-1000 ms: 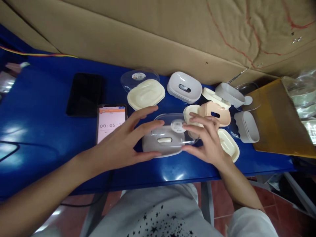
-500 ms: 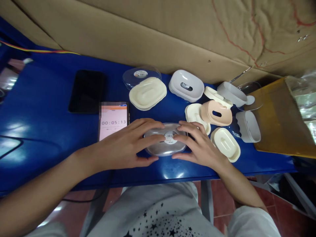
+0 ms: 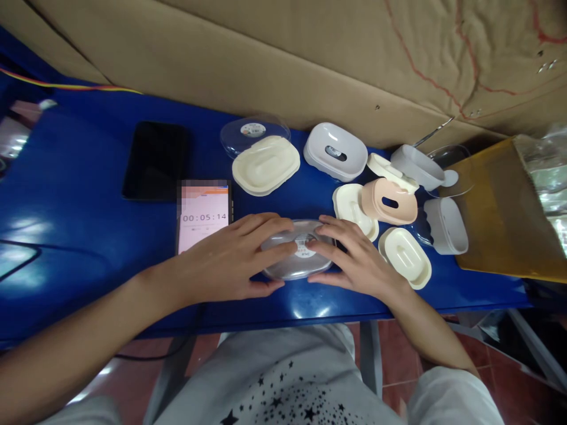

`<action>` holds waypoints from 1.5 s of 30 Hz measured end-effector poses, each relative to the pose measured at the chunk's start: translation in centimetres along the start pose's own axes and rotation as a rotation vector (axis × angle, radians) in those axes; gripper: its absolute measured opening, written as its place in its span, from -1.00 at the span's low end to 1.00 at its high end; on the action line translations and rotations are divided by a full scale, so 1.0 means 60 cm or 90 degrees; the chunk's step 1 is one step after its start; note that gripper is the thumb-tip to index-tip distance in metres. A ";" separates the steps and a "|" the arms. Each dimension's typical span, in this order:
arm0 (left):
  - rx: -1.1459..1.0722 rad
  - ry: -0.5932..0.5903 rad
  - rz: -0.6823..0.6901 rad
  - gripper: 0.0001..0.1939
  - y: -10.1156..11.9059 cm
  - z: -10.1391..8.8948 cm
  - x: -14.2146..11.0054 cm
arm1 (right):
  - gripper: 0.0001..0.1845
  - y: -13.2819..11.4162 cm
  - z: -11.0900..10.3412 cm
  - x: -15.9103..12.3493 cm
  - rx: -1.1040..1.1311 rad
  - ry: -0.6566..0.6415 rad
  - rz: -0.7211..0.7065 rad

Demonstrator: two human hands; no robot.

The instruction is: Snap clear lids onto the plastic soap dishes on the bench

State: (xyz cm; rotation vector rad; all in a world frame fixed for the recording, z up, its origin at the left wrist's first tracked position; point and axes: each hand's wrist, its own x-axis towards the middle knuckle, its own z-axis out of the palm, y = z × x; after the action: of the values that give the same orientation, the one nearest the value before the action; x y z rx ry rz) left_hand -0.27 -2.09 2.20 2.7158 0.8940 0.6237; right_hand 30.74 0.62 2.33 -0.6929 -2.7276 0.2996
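A clear oval plastic lid [image 3: 292, 267] with a round white label lies near the table's front edge; what is under it I cannot make out. My left hand [image 3: 248, 254] grips its left side, fingers on top and thumb at the near edge. From the right, my right hand [image 3: 349, 254] holds the same lid, its fingertips close to the label and its thumb along the near rim. Just right of that hand is a cream oval tray [image 3: 404, 257]. Another cream tray [image 3: 349, 206] lies partly beside a peach oval box [image 3: 385, 202] with a slot.
A phone [image 3: 204, 215] showing a timer lies left of my hands, and a black tablet-like device [image 3: 155, 160] behind it. Farther back are a cream tray [image 3: 266, 166], another clear lid [image 3: 233, 137] and a white slotted box [image 3: 335, 147]. A cardboard box [image 3: 496, 206] stands right.
Both hands stay on the clear lid with barely any shift of the fingers. The phone's timer has gone from 5:13 to 5:14, and the view has moved slightly.
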 end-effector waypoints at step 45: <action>-0.023 0.026 -0.122 -0.54 -0.029 0.027 -0.009 | -0.18 0.029 0.016 -0.008 0.062 0.045 0.011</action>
State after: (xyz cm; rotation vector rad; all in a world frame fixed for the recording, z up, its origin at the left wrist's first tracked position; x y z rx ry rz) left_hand -0.84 -1.17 0.00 2.5542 1.1241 0.6506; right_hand 31.55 1.79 0.83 -0.6867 -2.6226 0.4003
